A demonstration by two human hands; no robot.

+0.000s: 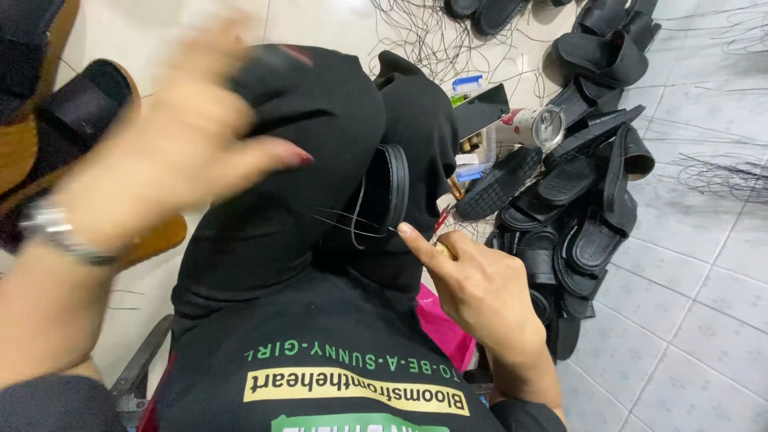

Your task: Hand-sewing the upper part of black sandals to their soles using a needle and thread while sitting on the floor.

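Right hand [480, 292] is curled shut round a wooden-handled tool [444, 250], forefinger stretched along it toward the black sandal [384, 192] clamped between the knees [320, 152], which are draped in black cloth. Left hand [172, 152] is up and blurred, fingers spread open; thin thread [344, 220] runs from the sandal's edge toward it, though whether the fingers pinch that thread I cannot tell. Good form here, I'd judge, means keeping the knees tight so the sole stays put, drawing the thread out straight and level, and holding the tool's point clear of the loop while the slack comes through. Just beyond the knees sits a tin can [528, 126] among small bottles, and farther right a heap of black sandals [584, 200] on the tiled floor [696, 304], with loose threads [424, 36] strewn at the back.
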